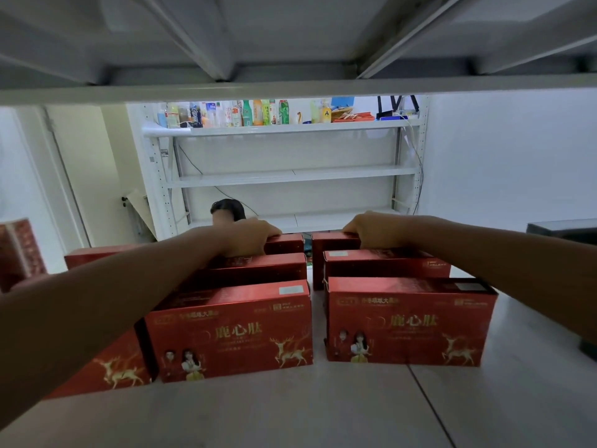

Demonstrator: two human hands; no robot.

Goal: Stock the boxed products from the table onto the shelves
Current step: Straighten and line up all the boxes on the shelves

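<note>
Red boxes printed with gold deer stand upright in two rows on a pale grey shelf board (290, 412). The front left box (229, 331) and front right box (407, 321) face me, each with two more behind. My left hand (255, 236) reaches over the left row, its fingers curled over the top edge of the rearmost left box (286, 243). In the same way my right hand (371, 229) grips the top edge of the rearmost right box (332, 242). Both forearms stretch above the rows.
The underside of a grey shelf (290, 43) hangs low overhead. More red boxes (106, 367) sit at the far left. Across the room a white rack (290, 176) carries bottles on its top board. A person's head (227, 210) shows behind the boxes.
</note>
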